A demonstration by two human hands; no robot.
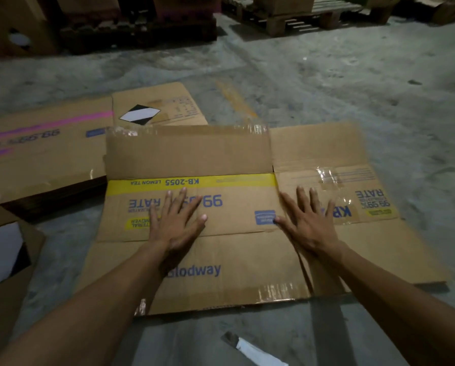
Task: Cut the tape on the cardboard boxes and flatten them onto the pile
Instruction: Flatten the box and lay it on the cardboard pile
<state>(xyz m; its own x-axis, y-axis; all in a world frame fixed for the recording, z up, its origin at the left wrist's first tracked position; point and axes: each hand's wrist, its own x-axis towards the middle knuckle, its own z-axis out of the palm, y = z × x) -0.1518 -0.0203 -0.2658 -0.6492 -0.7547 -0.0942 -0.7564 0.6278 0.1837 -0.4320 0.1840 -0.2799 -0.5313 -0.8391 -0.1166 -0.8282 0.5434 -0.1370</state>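
Note:
A brown cardboard box (pixel 237 260) with a yellow band and blue print lies flattened on the concrete floor in front of me. My left hand (pixel 177 223) presses flat on its middle panel, fingers spread and straight. My right hand (pixel 307 223) presses flat on the fold to the right, fingers also spread. Strips of clear tape (pixel 326 177) cling to the flaps. A knife (pixel 250 350) lies on the floor near the bottom edge, untouched by either hand. A pile of flattened boxes (pixel 44 151) lies to the left, with pink stripes on its top sheet.
Another cardboard box (pixel 2 260) with a black and white diamond label stands at the lower left. A flat sheet (pixel 165 107) with the same label lies behind the pile. Wooden pallets (pixel 295 14) and stacked goods line the far side. Bare concrete floor (pixel 353 83) stretches to the right.

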